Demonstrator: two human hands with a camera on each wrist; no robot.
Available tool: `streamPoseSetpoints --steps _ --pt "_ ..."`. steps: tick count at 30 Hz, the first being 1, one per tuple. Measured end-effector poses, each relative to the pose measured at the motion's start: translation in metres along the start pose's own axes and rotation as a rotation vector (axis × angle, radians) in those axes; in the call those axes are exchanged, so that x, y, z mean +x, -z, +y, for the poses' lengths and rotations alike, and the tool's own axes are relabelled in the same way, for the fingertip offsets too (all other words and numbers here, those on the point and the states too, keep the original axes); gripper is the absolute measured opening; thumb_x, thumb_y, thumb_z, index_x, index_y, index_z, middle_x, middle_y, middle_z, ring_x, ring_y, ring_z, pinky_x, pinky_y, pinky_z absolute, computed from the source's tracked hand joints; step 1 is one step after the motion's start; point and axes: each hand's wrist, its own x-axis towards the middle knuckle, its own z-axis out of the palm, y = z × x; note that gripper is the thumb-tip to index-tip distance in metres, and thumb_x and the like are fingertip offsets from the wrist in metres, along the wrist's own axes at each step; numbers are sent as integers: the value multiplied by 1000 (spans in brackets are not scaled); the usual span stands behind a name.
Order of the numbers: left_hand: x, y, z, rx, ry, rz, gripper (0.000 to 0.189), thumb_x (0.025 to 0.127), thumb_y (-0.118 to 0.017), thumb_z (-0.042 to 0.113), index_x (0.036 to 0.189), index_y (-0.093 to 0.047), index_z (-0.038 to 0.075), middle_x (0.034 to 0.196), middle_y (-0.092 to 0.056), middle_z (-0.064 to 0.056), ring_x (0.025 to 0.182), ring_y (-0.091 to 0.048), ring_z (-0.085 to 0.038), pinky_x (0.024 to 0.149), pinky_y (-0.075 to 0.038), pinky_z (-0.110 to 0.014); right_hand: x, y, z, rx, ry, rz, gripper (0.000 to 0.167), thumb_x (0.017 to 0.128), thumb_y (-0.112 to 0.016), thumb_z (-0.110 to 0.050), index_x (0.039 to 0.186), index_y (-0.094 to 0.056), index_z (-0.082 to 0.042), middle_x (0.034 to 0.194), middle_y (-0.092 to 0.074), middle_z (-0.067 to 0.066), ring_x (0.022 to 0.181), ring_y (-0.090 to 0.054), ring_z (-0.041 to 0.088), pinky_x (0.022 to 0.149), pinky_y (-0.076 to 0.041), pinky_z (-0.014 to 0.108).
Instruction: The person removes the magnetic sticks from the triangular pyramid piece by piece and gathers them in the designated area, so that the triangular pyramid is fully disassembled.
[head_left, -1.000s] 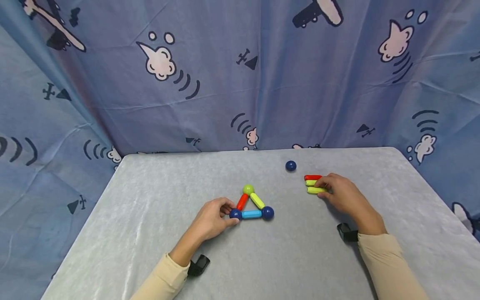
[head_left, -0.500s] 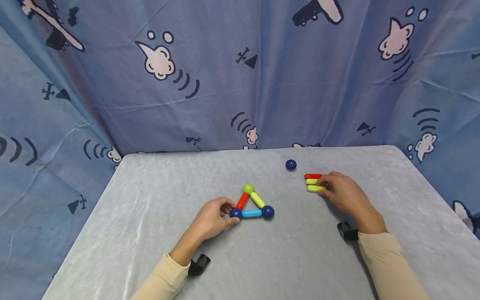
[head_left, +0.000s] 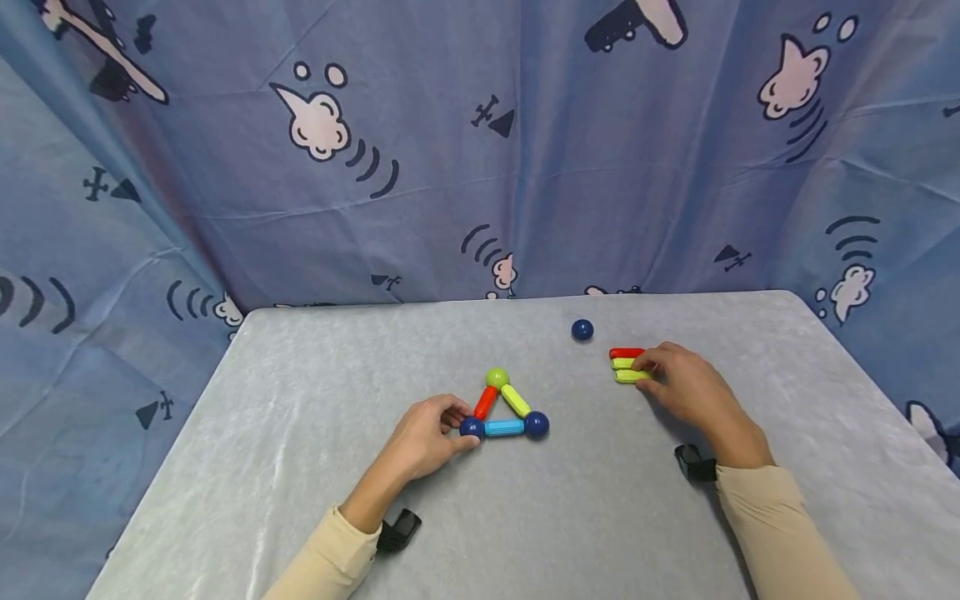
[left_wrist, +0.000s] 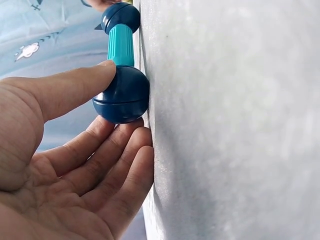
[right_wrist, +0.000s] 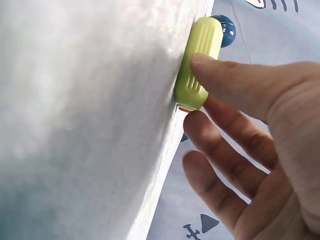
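My left hand (head_left: 423, 439) holds a dark blue ball (left_wrist: 125, 90) between thumb and fingers. That ball is the near left corner of a flat triangle on the table. A light blue rod (head_left: 505, 427) joins it to another dark blue ball (head_left: 536, 425). Red (head_left: 485, 403) and yellow-green rods run up to a green ball (head_left: 497, 378). On the right, my right hand (head_left: 684, 385) pinches the nearest loose yellow-green rod (right_wrist: 199, 45), thumb on its ridged side. Another yellow-green rod (head_left: 622, 364) and a red rod (head_left: 626, 353) lie alongside, partly hidden by the fingers.
A loose dark blue ball (head_left: 582, 330) sits near the table's back edge, left of the loose rods. The grey-white cloth-covered table (head_left: 570, 525) meets a blue patterned curtain (head_left: 450, 167) behind. Each wrist wears a small black camera.
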Motion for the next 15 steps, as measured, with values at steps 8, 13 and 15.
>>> streamPoseSetpoints --steps 8,13,15 --pt "0 1 1 6 -17 15 31 82 -83 21 107 -69 11 99 -68 -1 91 -64 -14 83 -55 -32 0 1 0 0 -4 13 24 85 -77 -11 109 -72 -6 108 -66 17 96 -63 33 83 -50 54" --pt "0 0 2 11 -34 21 31 82 -83 19 107 -69 10 99 -69 -2 90 -64 -14 82 -55 -31 0 1 1 3 2 22 24 85 -77 -11 108 -72 -5 109 -66 17 95 -64 33 82 -51 53" --pt "0 0 2 10 -35 23 31 82 -83 19 107 -69 10 99 -69 -2 90 -64 -14 82 -55 -31 0 1 1 1 -6 21 24 85 -77 -11 108 -72 -5 109 -66 18 96 -63 33 83 -51 54"
